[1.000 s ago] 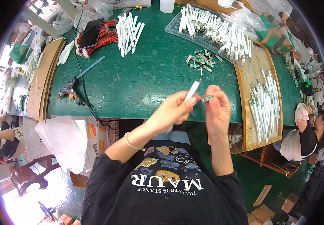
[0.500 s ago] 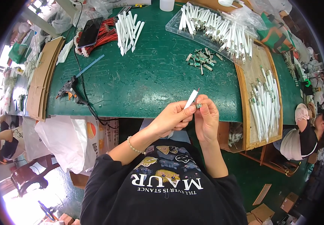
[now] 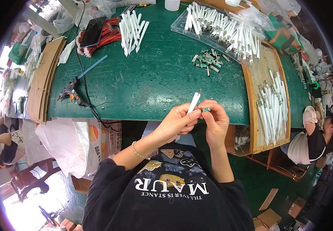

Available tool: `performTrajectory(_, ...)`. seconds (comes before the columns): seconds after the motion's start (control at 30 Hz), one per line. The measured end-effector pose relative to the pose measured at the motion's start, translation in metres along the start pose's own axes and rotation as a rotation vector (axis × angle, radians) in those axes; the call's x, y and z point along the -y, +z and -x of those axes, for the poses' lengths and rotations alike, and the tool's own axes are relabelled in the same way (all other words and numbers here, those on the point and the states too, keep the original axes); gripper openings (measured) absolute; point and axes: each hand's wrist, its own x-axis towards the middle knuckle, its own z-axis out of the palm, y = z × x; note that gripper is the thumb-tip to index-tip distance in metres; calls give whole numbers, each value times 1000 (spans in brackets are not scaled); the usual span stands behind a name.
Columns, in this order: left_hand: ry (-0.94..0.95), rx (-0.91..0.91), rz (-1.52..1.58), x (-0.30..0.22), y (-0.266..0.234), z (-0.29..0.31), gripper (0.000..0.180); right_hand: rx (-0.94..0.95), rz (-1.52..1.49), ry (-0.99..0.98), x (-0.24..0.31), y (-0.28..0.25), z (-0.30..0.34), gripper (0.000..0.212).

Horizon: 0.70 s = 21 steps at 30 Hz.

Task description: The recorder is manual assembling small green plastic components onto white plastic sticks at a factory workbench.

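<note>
Over the table's near edge, my left hand (image 3: 179,122) is closed around a slim white tube (image 3: 194,103). The tube stands tilted, and a short reddish wire (image 3: 199,91) sticks out of its upper end. Thumb and fingers of my right hand (image 3: 216,119) pinch a small green circuit board (image 3: 206,109) just beside the tube. My fingertips cover part of the board, so I cannot tell whether the wire joins it. Farther off on the table lies a loose pile of small circuit boards (image 3: 209,61).
White pointed tubes (image 3: 132,32) lie near red wires (image 3: 110,32) and a phone (image 3: 93,31). A glue gun (image 3: 72,92) with a cord rests at left. A clear tray (image 3: 178,27) and a wooden tray (image 3: 254,127) hold more tubes. A person (image 3: 309,140) sits at right.
My right hand has shifted slightly right and turned, so more of the green board shows. The white tube has moved a little left and stands slightly more upright.
</note>
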Motion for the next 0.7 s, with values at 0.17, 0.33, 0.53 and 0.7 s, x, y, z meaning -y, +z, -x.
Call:
performTrajectory(0.17, 104, -17, -168, 1, 3, 3, 27, -210, 74, 46, 27, 2, -17, 17)
performTrajectory(0.33, 197, -54, -356, 3, 4, 8, 31, -224, 206, 72, 37, 5, -33, 21)
performTrajectory(0.53, 190, -65, -432, 4, 2, 8, 31, -170, 260, 109, 37, 13, -33, 24)
performTrajectory(0.7, 187, -82, -458, 6, 1, 8, 30, -155, 296, 96, 35, 8, -31, 23)
